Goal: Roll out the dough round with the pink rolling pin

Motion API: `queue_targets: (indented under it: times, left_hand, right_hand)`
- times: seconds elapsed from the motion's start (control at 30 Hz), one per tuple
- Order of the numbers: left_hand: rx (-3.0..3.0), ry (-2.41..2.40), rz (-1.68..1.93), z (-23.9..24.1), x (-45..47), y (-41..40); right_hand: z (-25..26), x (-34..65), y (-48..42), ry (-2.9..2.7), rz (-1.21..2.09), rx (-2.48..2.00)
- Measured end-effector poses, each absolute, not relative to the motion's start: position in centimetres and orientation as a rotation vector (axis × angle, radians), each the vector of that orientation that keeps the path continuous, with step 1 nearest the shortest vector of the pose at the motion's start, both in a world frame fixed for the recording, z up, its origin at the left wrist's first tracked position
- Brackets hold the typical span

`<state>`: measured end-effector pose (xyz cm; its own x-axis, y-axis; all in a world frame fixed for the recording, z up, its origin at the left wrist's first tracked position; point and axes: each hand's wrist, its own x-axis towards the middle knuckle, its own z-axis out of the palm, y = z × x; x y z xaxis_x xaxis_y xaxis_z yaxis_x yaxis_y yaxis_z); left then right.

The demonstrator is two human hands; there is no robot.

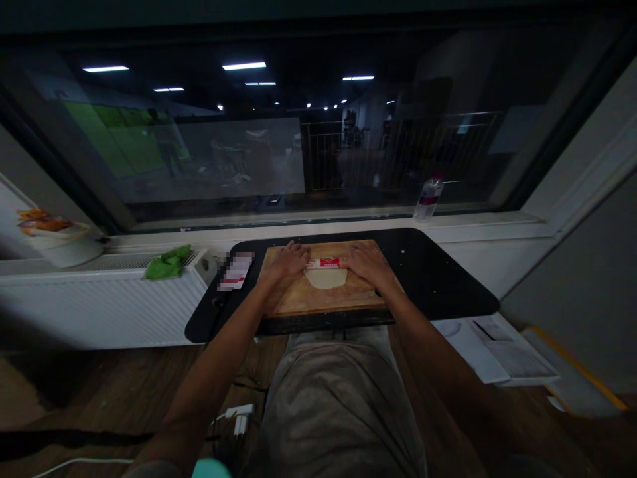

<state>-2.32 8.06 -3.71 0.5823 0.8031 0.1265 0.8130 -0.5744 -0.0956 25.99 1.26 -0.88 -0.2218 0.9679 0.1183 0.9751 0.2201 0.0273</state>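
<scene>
Mid-frame, left hand (290, 259) and right hand (369, 261) should press the tube (329, 263) evenly on the dough (326, 279); I can't tell if fingers grip.

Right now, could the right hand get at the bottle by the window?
Probably yes: the right hand seems to have a free way over the black table to the bottle, once off the red-and-white cylinder.

An indoor room of unclear use is indicated by a window (279, 153) past the far edge of the desk (432, 279) and a radiator (119, 309) near its left edge.
</scene>
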Motion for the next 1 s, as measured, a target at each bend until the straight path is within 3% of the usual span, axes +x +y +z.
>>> queue_targets:
  times: [0.2, 0.57, 1.0]
  left_hand:
    - [-2.637, -1.399, -0.082, -2.7, -2.0, 4.2]
    - [-2.586, -1.509, -0.032, -0.9, -1.6, 0.1]
    - [-2.584, -1.44, -0.401, -1.9, -2.3, -2.2]
  right_hand:
    - [-0.5, 24.7, -2.0, -2.301, -0.299, -1.952]
    - [-0.4, 22.6, -6.8, -2.025, -0.275, -2.06]
    - [-2.4, 23.0, -8.4, -1.95, -0.28, -1.884]
